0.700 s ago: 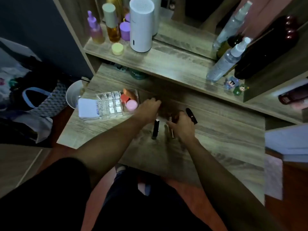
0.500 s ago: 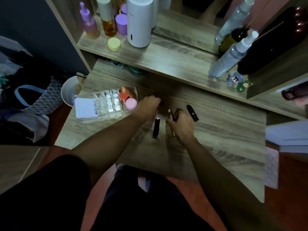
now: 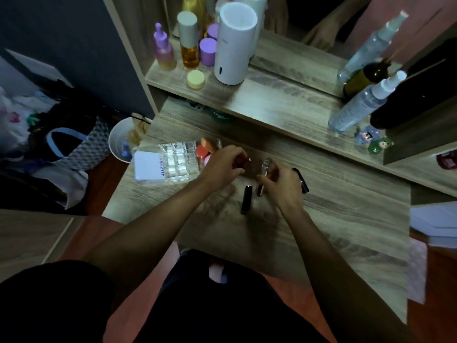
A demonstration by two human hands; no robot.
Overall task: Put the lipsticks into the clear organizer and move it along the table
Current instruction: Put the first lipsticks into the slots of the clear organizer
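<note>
The left hand (image 3: 223, 167) pinches a dark red lipstick (image 3: 241, 161) just right of the clear plastic organizer (image 3: 179, 160), ready for slotting; the right hand (image 3: 279, 183) grips a clear-capped lipstick (image 3: 262, 177); a black lipstick tube (image 3: 246, 203) lies near.

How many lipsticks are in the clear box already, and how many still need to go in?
None show in the clear organizer grid slots yet, so nothing looks done. In hand: the left hand grips a dark red lipstick, and the right hand holds a clear-capped lipstick. Left: two black lipsticks, one by the hands and one behind the right hand, still lie on the table. Then the organizer gets moved.
</note>
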